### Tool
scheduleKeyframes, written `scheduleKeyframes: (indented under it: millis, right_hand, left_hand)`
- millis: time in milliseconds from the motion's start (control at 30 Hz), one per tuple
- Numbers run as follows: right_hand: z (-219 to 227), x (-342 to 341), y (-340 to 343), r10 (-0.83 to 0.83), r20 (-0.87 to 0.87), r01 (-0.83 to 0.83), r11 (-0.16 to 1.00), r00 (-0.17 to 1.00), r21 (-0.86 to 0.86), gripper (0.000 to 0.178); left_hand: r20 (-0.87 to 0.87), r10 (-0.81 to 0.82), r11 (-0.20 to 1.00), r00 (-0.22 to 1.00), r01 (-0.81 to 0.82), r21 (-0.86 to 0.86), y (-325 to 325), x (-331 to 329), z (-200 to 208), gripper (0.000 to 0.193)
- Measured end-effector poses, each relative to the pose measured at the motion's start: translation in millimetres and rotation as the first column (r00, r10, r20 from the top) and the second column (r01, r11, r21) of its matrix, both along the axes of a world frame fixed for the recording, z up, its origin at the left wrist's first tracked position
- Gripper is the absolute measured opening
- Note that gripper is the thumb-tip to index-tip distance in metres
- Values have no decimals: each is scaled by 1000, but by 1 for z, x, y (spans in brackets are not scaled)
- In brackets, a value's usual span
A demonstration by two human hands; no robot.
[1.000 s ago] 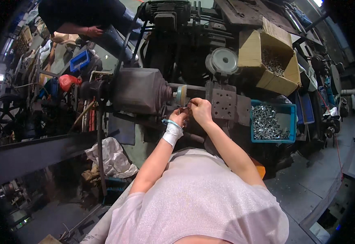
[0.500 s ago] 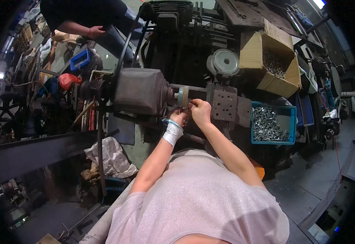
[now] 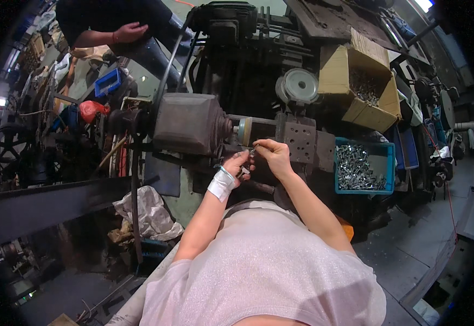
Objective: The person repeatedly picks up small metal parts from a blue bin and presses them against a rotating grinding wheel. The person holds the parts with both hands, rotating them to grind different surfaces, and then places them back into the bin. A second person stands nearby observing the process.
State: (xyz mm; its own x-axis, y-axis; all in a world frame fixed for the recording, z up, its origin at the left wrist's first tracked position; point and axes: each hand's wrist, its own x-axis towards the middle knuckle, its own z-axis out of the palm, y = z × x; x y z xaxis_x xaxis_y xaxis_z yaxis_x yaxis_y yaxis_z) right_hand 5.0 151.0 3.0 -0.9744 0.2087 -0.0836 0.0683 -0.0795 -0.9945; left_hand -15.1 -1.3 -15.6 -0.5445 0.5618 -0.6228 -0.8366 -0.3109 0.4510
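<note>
My left hand [image 3: 237, 164], with a white wrap at the wrist, is closed in front of the machine and cups what look like small shiny metal parts. My right hand [image 3: 274, 156] meets it from the right, thumb and forefinger pinched on a small metal part [image 3: 252, 152] between the two hands. Its exact kind is too small to make out. Just beyond my fingers, a round wheel with a tan rim [image 3: 245, 131] sits on the spindle of the dark machine head [image 3: 187, 122]. A dark block with holes [image 3: 300, 140] stands right of the wheel.
On the right, a teal bin [image 3: 392, 168] holds many shiny metal parts. Behind it, an open cardboard box [image 3: 335, 70] contains more small pieces. A round metal disc [image 3: 301, 85] stands at the back. Another person's hand [image 3: 130, 32] shows at the upper left.
Both my hands have drawn back from the wheel towards me, the left also slightly leftward. The small metal part now shows between them. The other person's hand has shifted right and upward.
</note>
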Motion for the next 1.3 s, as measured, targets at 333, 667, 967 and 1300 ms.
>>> scheduleKeyframes:
  millis: [333, 667, 967, 1300]
  right_hand:
    - [-4, -1, -9, -108, 289, 86, 992, 951, 89, 15]
    - [-14, -18, -15, -199, 147, 124, 905, 969, 407, 13]
    - [-25, -19, -20, -239, 126, 177, 910, 963, 375, 12]
    - [-15, -11, -20, -271, 161, 238, 951, 949, 195, 12]
  left_hand:
    - [-289, -44, 932, 956, -65, -357, 9, 2, 5, 14]
    - [-297, -11, 863, 955, -140, -484, 20, -8, -2, 14]
    - [-342, 61, 857, 938, -225, -465, 23, -6, -2, 14]
    - [-326, 2, 899, 945, -144, -414, 16, -4, 4, 16]
